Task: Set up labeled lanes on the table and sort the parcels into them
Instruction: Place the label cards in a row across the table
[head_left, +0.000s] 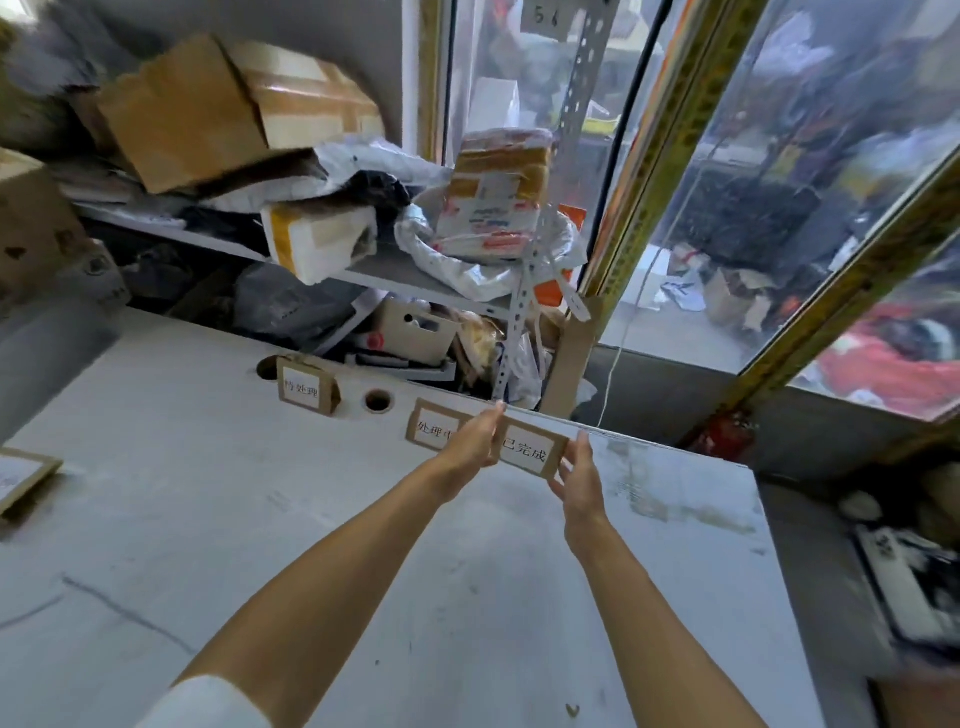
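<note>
Three cardboard lane signs with white labels stand along the far edge of the grey table (363, 545). The left sign (304, 387) stands alone. The middle sign (431, 428) is partly hidden behind my left hand (475, 441). Both hands hold the right sign (527, 449): my left hand grips its left end and my right hand (576, 478) pinches its right end. Parcels lie piled on the shelf behind the table, among them a white foam parcel (317, 241) and a taped parcel (493, 202) sitting in a white bag.
Another labelled cardboard piece (21, 478) lies at the table's left edge. Two round holes (377, 401) pierce the table near the signs. Brown boxes (176, 114) top the metal shelf (395, 270). A glass partition stands at right; clutter fills the floor at far right.
</note>
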